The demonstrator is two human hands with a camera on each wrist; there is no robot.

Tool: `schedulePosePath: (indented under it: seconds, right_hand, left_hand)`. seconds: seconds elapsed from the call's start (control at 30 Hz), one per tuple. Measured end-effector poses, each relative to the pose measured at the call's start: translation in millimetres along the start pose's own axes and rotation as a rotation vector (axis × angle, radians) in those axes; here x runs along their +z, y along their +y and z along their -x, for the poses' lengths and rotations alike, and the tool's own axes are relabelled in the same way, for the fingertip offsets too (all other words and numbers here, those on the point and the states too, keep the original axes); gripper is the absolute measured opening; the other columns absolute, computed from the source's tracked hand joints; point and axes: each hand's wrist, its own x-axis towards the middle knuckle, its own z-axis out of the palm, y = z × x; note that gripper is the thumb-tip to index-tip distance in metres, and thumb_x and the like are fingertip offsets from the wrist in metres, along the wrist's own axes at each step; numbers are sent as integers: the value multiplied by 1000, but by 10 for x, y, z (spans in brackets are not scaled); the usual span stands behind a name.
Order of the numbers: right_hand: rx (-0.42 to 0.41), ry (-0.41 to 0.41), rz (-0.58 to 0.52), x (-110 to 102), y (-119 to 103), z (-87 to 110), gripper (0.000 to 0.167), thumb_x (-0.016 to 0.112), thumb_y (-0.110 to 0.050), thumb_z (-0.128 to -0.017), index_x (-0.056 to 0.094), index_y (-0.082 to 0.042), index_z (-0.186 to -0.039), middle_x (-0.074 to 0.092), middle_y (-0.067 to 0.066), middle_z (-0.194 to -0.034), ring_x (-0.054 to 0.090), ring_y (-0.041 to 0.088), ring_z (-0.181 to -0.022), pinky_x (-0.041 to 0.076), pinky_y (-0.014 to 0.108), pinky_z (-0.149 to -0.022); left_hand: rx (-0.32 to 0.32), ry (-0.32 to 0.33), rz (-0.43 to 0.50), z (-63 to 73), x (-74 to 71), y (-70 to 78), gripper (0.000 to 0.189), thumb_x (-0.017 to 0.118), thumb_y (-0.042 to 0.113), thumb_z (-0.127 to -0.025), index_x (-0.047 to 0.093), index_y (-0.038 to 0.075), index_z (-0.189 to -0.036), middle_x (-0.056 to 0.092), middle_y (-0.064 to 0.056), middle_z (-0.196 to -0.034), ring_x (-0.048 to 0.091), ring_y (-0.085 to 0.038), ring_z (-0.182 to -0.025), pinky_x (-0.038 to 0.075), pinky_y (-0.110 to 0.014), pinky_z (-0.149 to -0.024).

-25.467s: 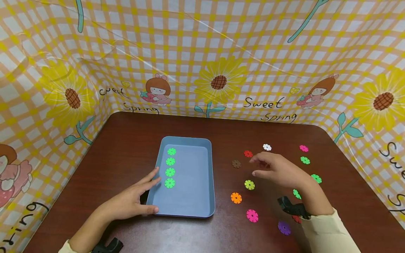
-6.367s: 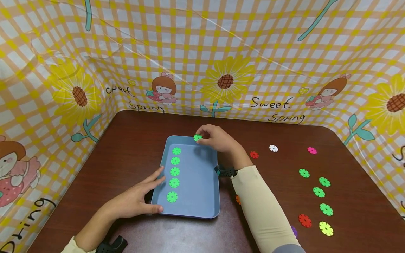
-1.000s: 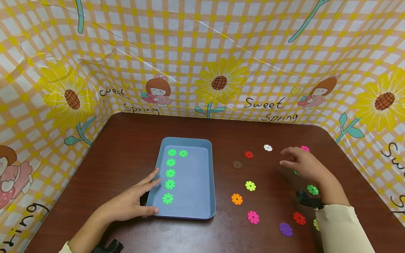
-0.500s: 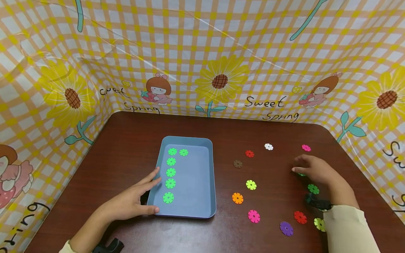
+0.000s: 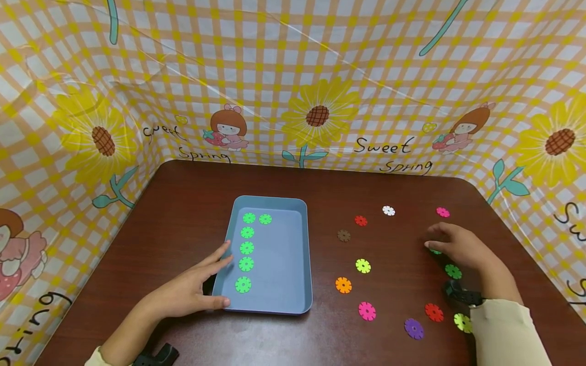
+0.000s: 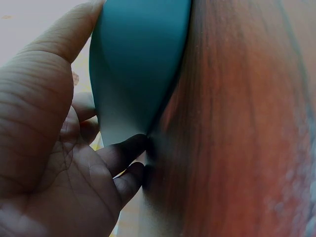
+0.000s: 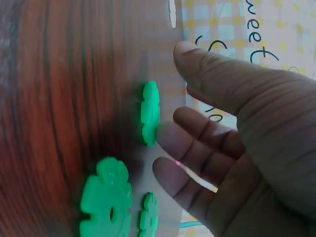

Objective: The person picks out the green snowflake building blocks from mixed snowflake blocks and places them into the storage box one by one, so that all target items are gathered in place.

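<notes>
My left hand (image 5: 192, 290) rests at the near-left corner of the blue tray (image 5: 279, 306), its longer fingers straight on the left rim and the thumb at the front corner. Bent fingers touch the outer wall in the left wrist view. Inside the tray, several bright green notched plastic discs (image 5: 246, 247) form a left column, with one more green disc (image 5: 265, 219) beside the top one. My right hand (image 5: 462, 246) hovers over green discs on the table, fingers loosely bent and holding nothing. In the right wrist view a green disc (image 7: 150, 113) lies right by the fingertips.
Left of my right hand lie white (image 5: 388, 210), red (image 5: 360, 220), brown (image 5: 344, 235), yellow (image 5: 363, 266), orange (image 5: 343, 285) and pink (image 5: 367, 310) discs. Purple (image 5: 414, 328) and red (image 5: 434, 312) ones lie nearer. A checked cloth (image 5: 274, 66) encloses the table's back and sides.
Over the last second my right hand has moved right and lower, toward the green discs. Since the oldest frame, the green column gained a disc and a second column began. My left hand stays put.
</notes>
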Motion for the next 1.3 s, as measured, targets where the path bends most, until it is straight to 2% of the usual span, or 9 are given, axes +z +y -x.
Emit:
schedulePosePath:
  seconds: [0.2, 0.4, 0.53, 0.7, 0.93, 1.3]
  right_hand:
    - [2, 2, -39, 2, 8, 6, 48, 67, -33, -96, 58, 4, -126, 60, 27, -119, 57, 40, -102, 48, 50, -80]
    - [25, -44, -30, 8, 102, 35, 45, 70, -29, -95, 58, 6, -122, 63, 23, -111, 59, 34, -95, 50, 43, -74]
    - [11, -51, -24, 30, 126, 33, 43, 72, -24, -93, 59, 6, -120, 64, 19, -107, 60, 34, -94, 50, 44, -75]
    - [-28, -49, -3, 36, 107, 24, 38, 74, -18, -91, 61, 9, -115, 65, 21, -104, 60, 37, -94, 50, 48, -75]
    - [-17, -58, 1, 44, 124, 0, 30, 74, -17, -90, 64, 4, -109, 66, 16, -100, 59, 30, -89, 48, 41, -70]
    - [-36, -33, 18, 61, 124, -2, 26, 75, -17, -89, 65, 1, -106, 67, 15, -98, 58, 28, -86, 48, 39, -68]
  left_hand:
    - [-6, -3, 0, 0, 3, -3, 94, 74, 51, -85, 32, 6, -155, 6, 1, -167, 15, -28, -149, 30, -59, -108]
    - [-9, 4, 7, 5, -5, 9, 94, 76, 48, -84, 33, 6, -155, 7, 1, -167, 15, -28, -149, 29, -59, -109]
    - [-6, 6, 5, 6, -2, 7, 93, 77, 48, -84, 33, 5, -155, 7, 1, -167, 16, -28, -149, 29, -58, -109]
    - [-8, 6, 0, 6, -1, 4, 94, 77, 48, -84, 33, 5, -155, 6, 2, -167, 15, -27, -149, 29, -58, -109]
    - [-17, -4, 13, -12, -7, 6, 95, 76, 50, -84, 32, 6, -155, 6, 1, -167, 15, -27, -149, 28, -59, -109]
    - [-27, -7, 11, -12, -9, 14, 95, 77, 48, -84, 32, 5, -155, 7, 0, -167, 15, -28, -149, 27, -59, -110]
